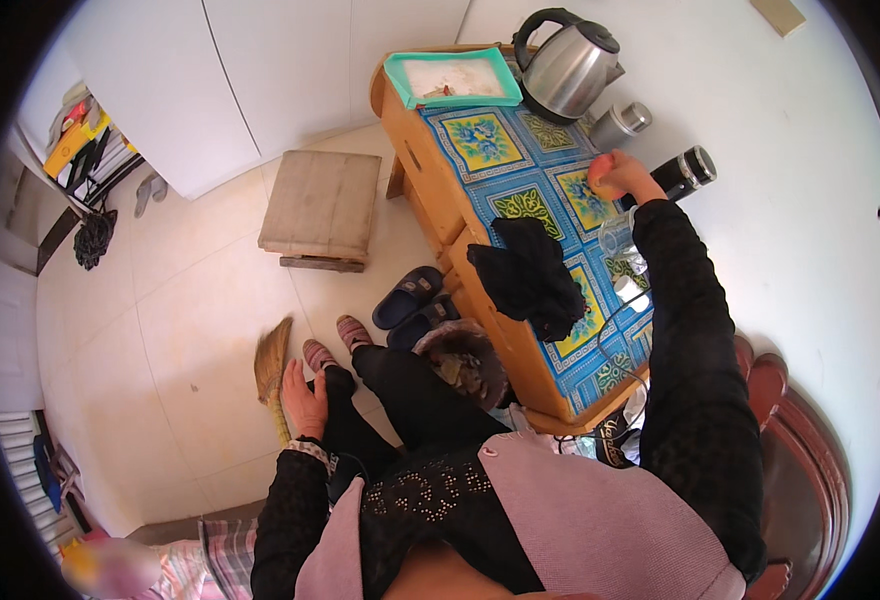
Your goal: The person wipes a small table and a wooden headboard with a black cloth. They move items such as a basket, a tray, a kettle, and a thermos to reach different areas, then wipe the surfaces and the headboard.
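My right hand [627, 178] reaches over the chest of drawers and grips a red and yellow fruit [600, 174], which looks like an apple. Close by that hand are a black thermos flask [678, 178], a steel canister [620, 126] and a clear glass jar [617, 234], partly covered by my sleeve. Down at the left, my left hand [305, 403] hangs with its thumb apart from the fingers, and nothing shows in it. A straw broom [272, 364] lies or stands just beside it; I cannot tell whether they touch.
On the patterned tablecloth [477, 142] sit a steel electric kettle [571, 67], a turquoise-rimmed tray [515, 94], a black cloth [528, 277] and a white cup-like container [631, 292]. A waste bin [491, 360], dark slippers [408, 298] and a wooden stool [321, 199] are on the floor.
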Demonstrator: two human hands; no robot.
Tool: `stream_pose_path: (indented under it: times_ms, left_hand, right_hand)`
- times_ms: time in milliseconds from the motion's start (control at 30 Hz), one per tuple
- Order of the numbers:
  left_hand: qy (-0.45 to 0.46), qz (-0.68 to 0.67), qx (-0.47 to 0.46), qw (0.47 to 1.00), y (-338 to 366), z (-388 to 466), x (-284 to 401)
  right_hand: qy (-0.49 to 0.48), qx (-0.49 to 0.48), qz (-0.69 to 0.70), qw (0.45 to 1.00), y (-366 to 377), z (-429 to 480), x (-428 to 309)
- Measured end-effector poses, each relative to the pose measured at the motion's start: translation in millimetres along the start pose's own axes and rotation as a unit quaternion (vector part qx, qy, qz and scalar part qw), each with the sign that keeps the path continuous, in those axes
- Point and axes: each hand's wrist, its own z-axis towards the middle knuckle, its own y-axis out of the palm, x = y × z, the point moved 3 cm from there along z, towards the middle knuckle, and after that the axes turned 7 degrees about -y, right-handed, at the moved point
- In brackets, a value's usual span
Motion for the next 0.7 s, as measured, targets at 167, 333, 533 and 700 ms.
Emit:
stream_pose_path:
  times_ms: [167,333,533,700]
  left_hand:
    - [-0.005,0.010,0.001,1.000,-1.3,0.6,6.0]
    - [-0.002,0.014,0.001,1.000,-3.2,0.3,7.5]
    - [-0.003,0.017,0.002,1.000,-2.8,0.2,1.7]
    - [-0.019,-0.015,0.007,1.000,-7.6,-2.7,-2.4]
  right_hand:
    - [-0.052,-0.082,-0.054,0.994,-10.2,2.1,-4.0]
    - [-0.138,-0.018,-0.117,0.983,-51.7,7.7,-47.1]
    - [-0.281,-0.169,-0.011,0.945,-53.8,-47.7,-149.0]
    - [-0.299,-0.134,-0.008,0.945,24.6,-183.7,-189.6]
